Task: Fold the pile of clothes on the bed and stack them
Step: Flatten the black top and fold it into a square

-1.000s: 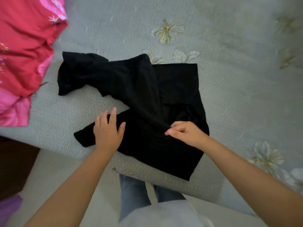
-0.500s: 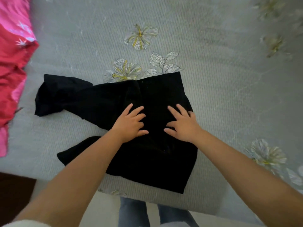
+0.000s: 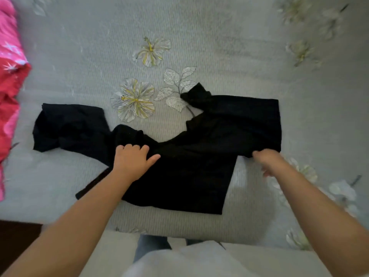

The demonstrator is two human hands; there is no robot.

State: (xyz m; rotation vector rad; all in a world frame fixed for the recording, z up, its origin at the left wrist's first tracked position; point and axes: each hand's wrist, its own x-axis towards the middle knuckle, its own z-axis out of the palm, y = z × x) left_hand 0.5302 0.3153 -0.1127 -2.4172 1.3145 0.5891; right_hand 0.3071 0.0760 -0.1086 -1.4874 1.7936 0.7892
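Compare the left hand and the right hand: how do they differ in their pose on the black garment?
The left hand lies on top of the black garment near its middle, fingers curled into the cloth; the right hand grips the garment's right edge. The left hand appears sharp, the right hand is blurred. The left thumb points sideways; the right thumb cannot be made out. Both hold the same garment on the grey bedsheet.

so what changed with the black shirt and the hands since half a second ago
Both hands were pressing flat on the middle of the black shirt. Now the right hand grips its right edge, and the folded right side has opened out to the right. The left hand has slid left, fingers curled on the cloth. The left sleeve, pink cloth and bedsheet are unchanged.
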